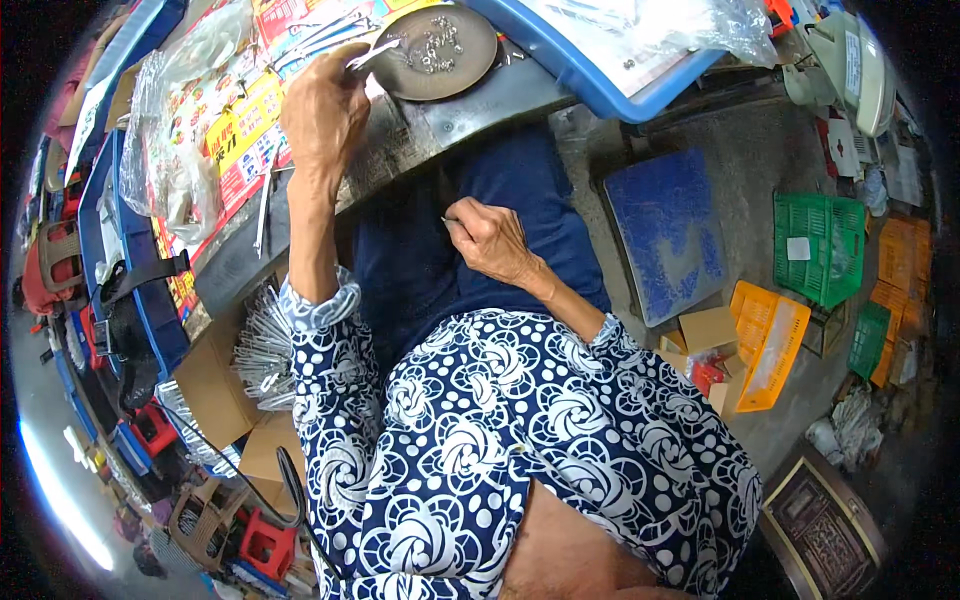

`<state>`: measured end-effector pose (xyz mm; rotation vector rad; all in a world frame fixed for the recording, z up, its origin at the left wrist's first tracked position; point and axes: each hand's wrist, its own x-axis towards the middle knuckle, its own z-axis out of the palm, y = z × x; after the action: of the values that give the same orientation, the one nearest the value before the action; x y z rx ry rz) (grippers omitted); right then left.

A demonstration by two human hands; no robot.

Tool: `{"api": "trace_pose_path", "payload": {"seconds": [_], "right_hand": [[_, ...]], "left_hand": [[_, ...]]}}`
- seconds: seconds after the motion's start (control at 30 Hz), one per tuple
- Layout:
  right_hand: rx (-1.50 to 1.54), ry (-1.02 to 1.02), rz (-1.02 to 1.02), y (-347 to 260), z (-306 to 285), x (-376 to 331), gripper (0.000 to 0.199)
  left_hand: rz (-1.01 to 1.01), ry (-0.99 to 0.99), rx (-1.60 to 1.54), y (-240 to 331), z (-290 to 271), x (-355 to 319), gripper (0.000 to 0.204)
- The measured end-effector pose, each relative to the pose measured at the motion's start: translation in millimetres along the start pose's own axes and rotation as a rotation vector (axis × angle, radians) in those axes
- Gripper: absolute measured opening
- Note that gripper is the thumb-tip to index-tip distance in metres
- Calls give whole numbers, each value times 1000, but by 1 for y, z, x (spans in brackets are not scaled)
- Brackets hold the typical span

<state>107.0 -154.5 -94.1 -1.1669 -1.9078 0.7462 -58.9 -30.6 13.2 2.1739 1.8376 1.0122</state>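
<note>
The left hand [325,110] had its grip clamped on a slim pale strip [374,53] by the round dish [478,72]. The right hand [490,240] was curled together, its contents indiscernible. A light, steady pinch probably served best.

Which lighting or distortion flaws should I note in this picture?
In the head view, the fisheye bends the table; corners are black; a light strip glares at lower left; white inside the blue tray looks washed out; the trousers lie in shade.
</note>
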Motion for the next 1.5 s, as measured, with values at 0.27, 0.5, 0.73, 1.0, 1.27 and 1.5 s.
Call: {"api": "trace_pose_path", "payload": {"seconds": [0.27,0.5,0.73,1.0,1.27,1.5], "right_hand": [[-1,8,-8,-5,0,1,4],[-5,-3,-18,-4,2,0,4],[-14,-27,-5,-5,2,0,3],[-9,-33,-6,-7,-2,2,3],[-24,-26,-25,-5,2,1,3],[-43,-36,-21,-4,1,0,4]], "left_hand": [[-27,-40,-91,9,6,-8,23],[118,-128,62,12,18,0,38],[149,-274,96,6,14,9,49],[-76,-53,2,-5,9,4,23],[-61,-120,44,10,20,2,27],[-80,-252,177,25,18,9,38]]}}
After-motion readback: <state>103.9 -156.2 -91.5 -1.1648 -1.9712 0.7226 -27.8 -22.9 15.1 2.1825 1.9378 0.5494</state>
